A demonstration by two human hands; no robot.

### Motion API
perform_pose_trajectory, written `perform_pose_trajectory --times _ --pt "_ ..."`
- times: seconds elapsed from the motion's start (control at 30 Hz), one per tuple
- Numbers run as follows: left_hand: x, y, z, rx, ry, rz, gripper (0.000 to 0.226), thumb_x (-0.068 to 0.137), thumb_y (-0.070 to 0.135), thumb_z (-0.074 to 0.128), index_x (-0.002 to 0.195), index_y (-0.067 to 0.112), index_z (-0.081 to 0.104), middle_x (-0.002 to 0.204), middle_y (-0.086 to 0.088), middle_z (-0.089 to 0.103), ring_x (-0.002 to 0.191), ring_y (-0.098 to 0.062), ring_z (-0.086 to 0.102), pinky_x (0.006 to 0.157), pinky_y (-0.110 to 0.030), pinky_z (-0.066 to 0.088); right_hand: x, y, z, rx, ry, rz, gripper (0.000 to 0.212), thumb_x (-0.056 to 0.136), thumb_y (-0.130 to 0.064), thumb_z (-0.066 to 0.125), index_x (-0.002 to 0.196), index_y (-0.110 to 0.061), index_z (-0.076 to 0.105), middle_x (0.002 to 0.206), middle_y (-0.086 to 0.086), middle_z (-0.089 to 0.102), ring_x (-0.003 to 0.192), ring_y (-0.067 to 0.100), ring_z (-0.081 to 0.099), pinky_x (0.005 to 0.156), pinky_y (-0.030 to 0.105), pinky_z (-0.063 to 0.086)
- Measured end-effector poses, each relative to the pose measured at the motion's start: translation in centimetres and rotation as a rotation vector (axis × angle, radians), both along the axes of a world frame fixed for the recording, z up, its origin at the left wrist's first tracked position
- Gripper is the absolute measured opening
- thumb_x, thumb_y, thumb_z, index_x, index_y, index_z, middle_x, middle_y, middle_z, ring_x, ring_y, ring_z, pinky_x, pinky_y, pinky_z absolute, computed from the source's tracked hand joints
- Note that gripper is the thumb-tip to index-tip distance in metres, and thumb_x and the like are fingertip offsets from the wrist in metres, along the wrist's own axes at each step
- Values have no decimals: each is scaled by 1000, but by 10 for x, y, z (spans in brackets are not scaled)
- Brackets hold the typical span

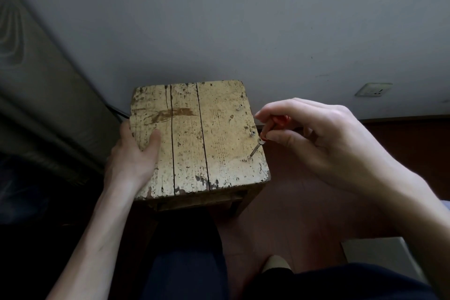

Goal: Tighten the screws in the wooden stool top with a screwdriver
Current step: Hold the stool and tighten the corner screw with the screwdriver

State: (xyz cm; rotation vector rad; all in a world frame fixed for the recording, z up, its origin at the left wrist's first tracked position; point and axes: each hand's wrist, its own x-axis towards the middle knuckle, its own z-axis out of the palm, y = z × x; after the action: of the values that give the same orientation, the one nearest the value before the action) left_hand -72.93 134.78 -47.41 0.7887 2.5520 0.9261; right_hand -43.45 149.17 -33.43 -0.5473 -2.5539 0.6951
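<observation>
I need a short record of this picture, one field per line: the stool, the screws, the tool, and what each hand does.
surface: worn wooden stool top, cracked between its boards
tool: screwdriver, red handle, tilted
tool tip: on the near screw, by the right edge
other screws: middle screw and far screw, same edge, heads seem raised
right hand: holds the screwdriver handle with its fingertips
left hand: grips the stool's left edge, thumb on top
background: wall socket

A home room: plain wall with socket (low down), reddish floor.
</observation>
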Motion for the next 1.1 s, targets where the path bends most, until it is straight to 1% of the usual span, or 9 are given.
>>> perform_pose_trajectory --times 0.07,0.13,0.23,0.3,0.47,0.63,0.8,0.9,1.1 --pt "0 0 1 -7 -3 -3 75 95 72 42 154 28 24 141 -7 58 119 -38 60 94 -46 49 -1 -1 -1 14 22 -42 21 95 -26 72 116 -21 70 105 -11 72 91 10 70 76 23 53" --pt "1 0 2 -9 -2 -5 76 95 71 42 154 28 24 142 -8 57 120 -39 60 96 -48 49 -3 -3 -2 34 28 -80 20 93 -34 73 109 -21 68 99 -13 68 85 11 68 71 20 49" --pt "2 0 4 -7 0 -5 75 95 71 42 154 27 23 143 -8 57 121 -39 59 97 -48 49 -7 -6 -4 68 39 -160 31 88 -46 74 99 -19 62 86 -14 63 76 11 62 63 16 44" --pt "2 0 4 -7 3 -7 74 95 71 42 153 27 24 142 -7 58 121 -39 59 97 -48 49 -10 -7 -6 88 46 -213 39 86 -51 73 95 -17 58 83 -13 63 72 11 60 63 23 48" --pt "1 0 3 -6 0 -8 72 95 71 42 151 30 25 139 -4 59 118 -36 61 91 -44 49 -12 -7 -7 126 55 -234 33 92 -47 70 108 -18 67 89 -8 66 75 13 64 67 40 55" --pt "1 0 3 -7 -6 -9 74 94 72 41 152 30 23 142 -5 58 121 -37 60 96 -47 49 -3 -4 -1 -9 -7 -75 31 100 -32 63 131 -28 65 116 -14 63 88 11 63 74 12 42" --pt "1 0 4 -24 -9 -1 80 94 73 40 156 28 20 148 -8 53 128 -39 55 104 -51 47 0 -2 0 -74 -82 26 41 101 -26 57 142 -32 55 118 -19 66 98 11 66 78 11 43" --pt "1 0 4 -25 -11 0 81 94 74 40 157 28 18 150 -8 52 129 -39 55 104 -51 47 -2 -2 -1 -92 -60 18 37 101 -22 60 137 -31 59 116 -14 70 103 7 69 81 10 45" --pt "2 -1 4 -29 -10 -2 82 93 76 39 157 29 16 151 -8 50 129 -38 55 104 -51 46 -7 -2 -5 -12 25 -69 25 95 -27 72 119 -25 66 102 -11 74 90 3 70 73 6 44"
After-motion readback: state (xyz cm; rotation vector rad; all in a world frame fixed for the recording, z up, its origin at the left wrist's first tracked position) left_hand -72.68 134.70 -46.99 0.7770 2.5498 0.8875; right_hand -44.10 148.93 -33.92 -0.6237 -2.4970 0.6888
